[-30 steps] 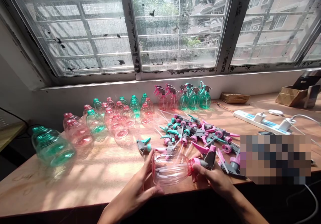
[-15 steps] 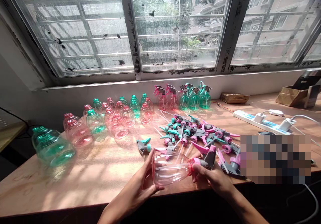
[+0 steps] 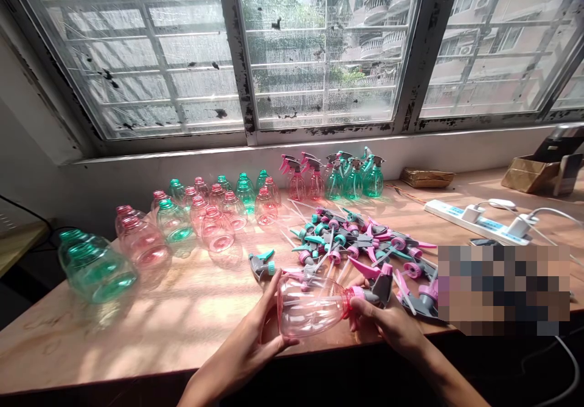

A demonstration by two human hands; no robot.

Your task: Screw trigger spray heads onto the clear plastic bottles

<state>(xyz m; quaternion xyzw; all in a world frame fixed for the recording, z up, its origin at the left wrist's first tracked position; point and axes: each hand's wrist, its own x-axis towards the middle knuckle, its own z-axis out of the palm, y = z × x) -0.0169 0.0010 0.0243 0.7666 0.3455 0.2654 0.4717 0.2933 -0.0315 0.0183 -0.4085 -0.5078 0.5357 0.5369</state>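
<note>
One left hand and one right hand share one pink bottle with one trigger head. On the left of the tabletop stand at least ten open pink bottles and at least seven open green bottles, several overlapping. At the far side: two clearly visible pink spray bottles and at least four green spray bottles. One teal-collared trigger head lies apart; well over a dozen more trigger heads overlap too much to count. On the right: one power strip.
</note>
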